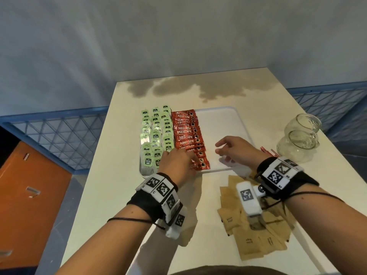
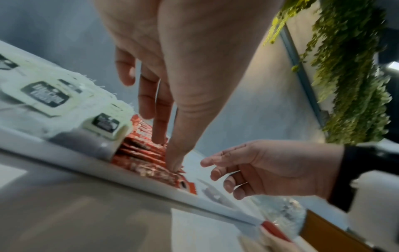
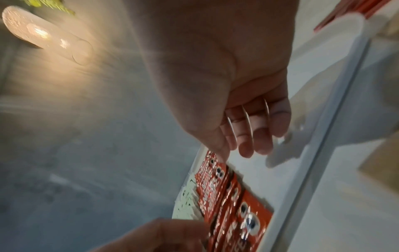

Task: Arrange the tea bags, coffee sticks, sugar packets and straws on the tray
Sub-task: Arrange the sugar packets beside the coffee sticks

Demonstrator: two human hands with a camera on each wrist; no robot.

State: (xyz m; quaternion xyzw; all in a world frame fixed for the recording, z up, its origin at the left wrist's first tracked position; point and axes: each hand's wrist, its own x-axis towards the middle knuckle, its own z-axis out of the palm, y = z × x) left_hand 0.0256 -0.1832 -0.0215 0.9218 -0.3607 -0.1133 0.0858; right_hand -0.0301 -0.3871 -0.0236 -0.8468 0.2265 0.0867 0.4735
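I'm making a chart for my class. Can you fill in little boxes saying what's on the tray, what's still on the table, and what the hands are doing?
tray: white tray, its right part bare
tea bags: green tea bags in rows on the tray's left part
coffee sticks: red coffee sticks in a column beside them
sugar packets: brown sugar packets on the table
straws: red-and-white straws beside the glass jar
left hand: left hand presses straight fingers on the nearest coffee sticks
right hand: right hand hovers open over the tray

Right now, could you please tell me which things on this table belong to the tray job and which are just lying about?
Part of the job:
tray
tea bags
coffee sticks
sugar packets
straws

Just lying about:
glass jar, on its side beside the tray
orange cabinet, left of the table
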